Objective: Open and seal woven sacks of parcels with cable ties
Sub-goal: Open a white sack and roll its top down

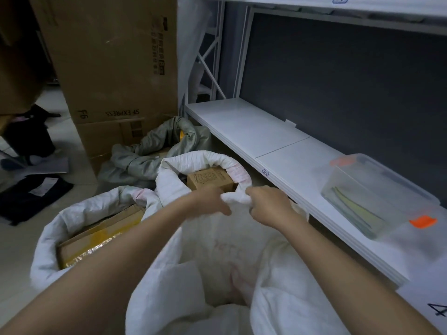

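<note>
White woven sack (217, 250), upright before me, just beside the shelf (266, 141) edge. My left hand (211, 201) and right hand (268, 206): fingers curled, bunching its far rim.

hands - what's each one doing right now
Left hand: grips the sack rim.
Right hand: grips the same rim.

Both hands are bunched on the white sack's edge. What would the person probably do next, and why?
Probably gather more of the rim into one bunch. Left hand and right hand both pinch the near white sack at its far edge, yet its mouth gapes open below, and no cable tie is in either hand.
</note>
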Demonstrator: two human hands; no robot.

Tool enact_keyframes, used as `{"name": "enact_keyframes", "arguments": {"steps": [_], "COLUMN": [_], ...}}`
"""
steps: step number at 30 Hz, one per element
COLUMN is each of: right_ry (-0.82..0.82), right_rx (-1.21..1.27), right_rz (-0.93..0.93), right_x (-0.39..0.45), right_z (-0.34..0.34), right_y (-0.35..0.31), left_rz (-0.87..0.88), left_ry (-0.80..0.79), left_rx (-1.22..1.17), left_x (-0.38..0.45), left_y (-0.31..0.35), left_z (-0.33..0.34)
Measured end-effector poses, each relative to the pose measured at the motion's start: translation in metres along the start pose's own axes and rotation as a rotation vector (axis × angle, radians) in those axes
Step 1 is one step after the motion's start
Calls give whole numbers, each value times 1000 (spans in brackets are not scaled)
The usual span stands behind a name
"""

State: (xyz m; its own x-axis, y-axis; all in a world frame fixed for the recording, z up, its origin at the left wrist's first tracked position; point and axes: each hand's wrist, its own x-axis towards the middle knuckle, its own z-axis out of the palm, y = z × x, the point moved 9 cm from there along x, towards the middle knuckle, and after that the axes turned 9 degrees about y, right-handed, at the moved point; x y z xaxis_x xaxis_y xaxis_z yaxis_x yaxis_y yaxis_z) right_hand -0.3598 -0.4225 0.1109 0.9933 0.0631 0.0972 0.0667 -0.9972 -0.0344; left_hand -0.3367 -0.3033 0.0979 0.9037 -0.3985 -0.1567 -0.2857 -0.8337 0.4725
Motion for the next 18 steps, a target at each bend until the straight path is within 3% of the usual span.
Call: {"name": "enact_keyframes", "arguments": {"steps": [1, 2, 4, 6, 8, 10, 11, 12, 13, 14, 15, 16, 18], "right_ry": [-29, -163, -443, -478, -293, 49, 165, 180, 92, -62, -229, -381, -533], "right_rx": [89, 243, 522, 607, 418, -66, -156, -119, 36, 261, 463, 594, 697], "right_rz": [29, 78, 126, 118, 62, -60, -80, -42, 44, 136, 185, 202, 203], "right_x": [1, 0, -7, -6, 0, 0, -2, -3, -6, -8, -12, -16, -20], "right_z": [7, 22, 49, 47, 25, -12, -21, -21, -15, 1, 14, 28, 40], "right_y": [2, 3, -4, -7, 1, 3, 2, 8, 15, 22, 20, 16, 11], "left_rz": [-17, 4, 119, 279, 276, 63, -55, -108, -90, -30, 58, 152, 311], "left_ry": [-46, -33, 154, 308, 229, -32, -170, -253, -252, -168, 3, 158, 304], "left_rx": [-5, 118, 555, 620, 418, 36, -160, -247, -192, 7, 278, 507, 635], "left_x": [0, 0, -2, -7, -3, 10, 10, 8, 7, 9, 11, 7, -5], "left_y": [-4, -2, 13, 41, 41, 15, 5, 1, 3, 7, 15, 31, 59], "left_z": [-1, -3, -5, 3, 10, 14, 17, 17, 12, 7, 1, 0, 16]}}
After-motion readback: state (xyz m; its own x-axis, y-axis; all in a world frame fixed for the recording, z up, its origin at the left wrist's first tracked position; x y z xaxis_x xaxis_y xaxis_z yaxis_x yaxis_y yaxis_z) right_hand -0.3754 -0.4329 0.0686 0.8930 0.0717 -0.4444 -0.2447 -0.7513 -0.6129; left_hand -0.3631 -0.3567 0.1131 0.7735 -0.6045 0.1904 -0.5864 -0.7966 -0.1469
